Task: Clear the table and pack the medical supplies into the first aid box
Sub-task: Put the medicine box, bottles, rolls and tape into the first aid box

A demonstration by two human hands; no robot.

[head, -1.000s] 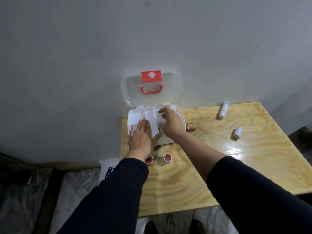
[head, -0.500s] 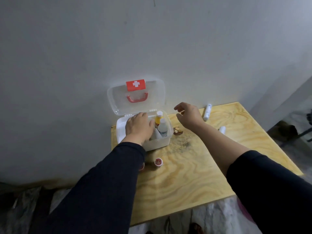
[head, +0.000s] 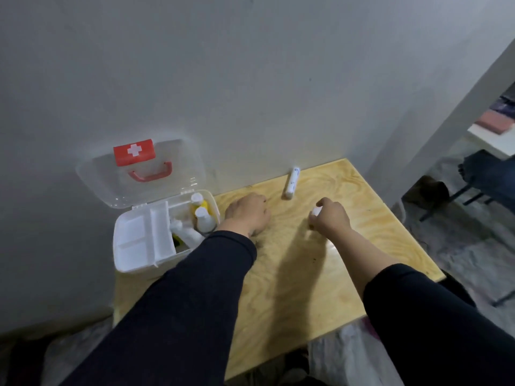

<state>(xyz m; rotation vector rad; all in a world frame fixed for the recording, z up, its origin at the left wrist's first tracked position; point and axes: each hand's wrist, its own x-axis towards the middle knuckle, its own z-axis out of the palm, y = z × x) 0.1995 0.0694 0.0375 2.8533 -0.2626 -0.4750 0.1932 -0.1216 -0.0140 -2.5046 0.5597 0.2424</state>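
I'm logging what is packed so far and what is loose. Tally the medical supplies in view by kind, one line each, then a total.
Bottles standing in the first aid box: 3 clear, one yellow with a white cap, one white, one white and tilted
White tube lying on the table: 1
Small white roll gripped by the right hand: 1
Total: 5
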